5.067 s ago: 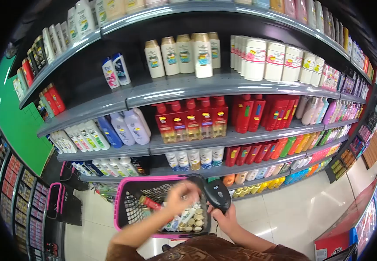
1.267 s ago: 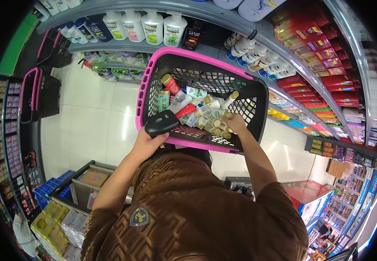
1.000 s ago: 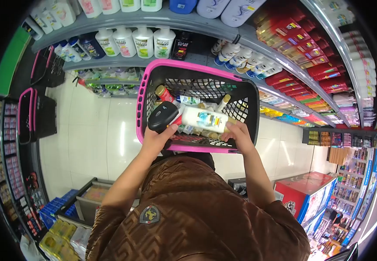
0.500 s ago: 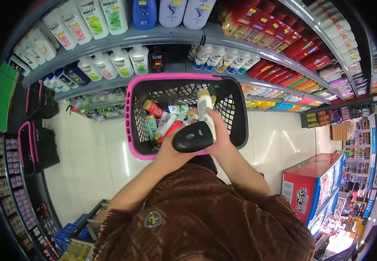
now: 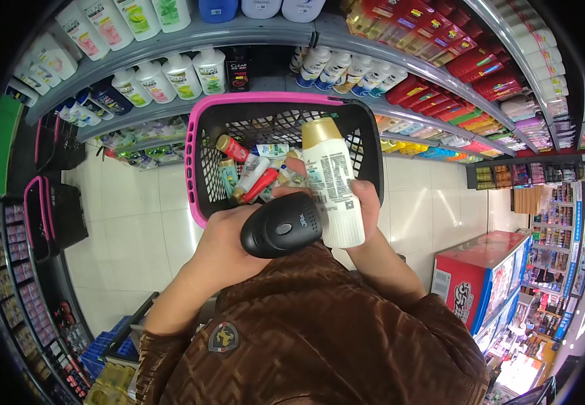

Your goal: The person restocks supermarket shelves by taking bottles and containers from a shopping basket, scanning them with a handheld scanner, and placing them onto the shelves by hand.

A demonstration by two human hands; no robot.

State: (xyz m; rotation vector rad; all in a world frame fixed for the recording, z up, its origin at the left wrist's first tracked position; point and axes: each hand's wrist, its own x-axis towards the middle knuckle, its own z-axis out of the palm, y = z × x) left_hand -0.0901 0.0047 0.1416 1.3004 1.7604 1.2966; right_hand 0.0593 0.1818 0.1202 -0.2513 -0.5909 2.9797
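Observation:
My left hand [image 5: 223, 246] is wrapped round a black barcode scanner [image 5: 282, 229], whose front end points at the bottle beside it. In my right hand [image 5: 368, 214] is a white shampoo bottle [image 5: 335, 192] with a gold cap, its printed back label and small code turned up toward me. Both are held over the near side of a black shopping basket [image 5: 368, 145] with a pink rim. Inside the basket lie several bottles and tubes, among them a red tube [image 5: 260, 185], a red bottle with a gold cap [image 5: 232, 147] and a white-and-blue tube [image 5: 272, 150].
Shelves [image 5: 252, 39] of shampoo bottles curve across the far side. Red boxes [image 5: 417, 40] fill the right shelves. More black baskets [image 5: 63, 219] stand at the left. A red and blue freezer [image 5: 478, 277] is at the right on the tiled floor [image 5: 130, 229].
The bottle has come nearer and turned so its back label faces up. The scanner has shifted left and slightly down, away from overlapping the bottle. The view has tilted down slightly.

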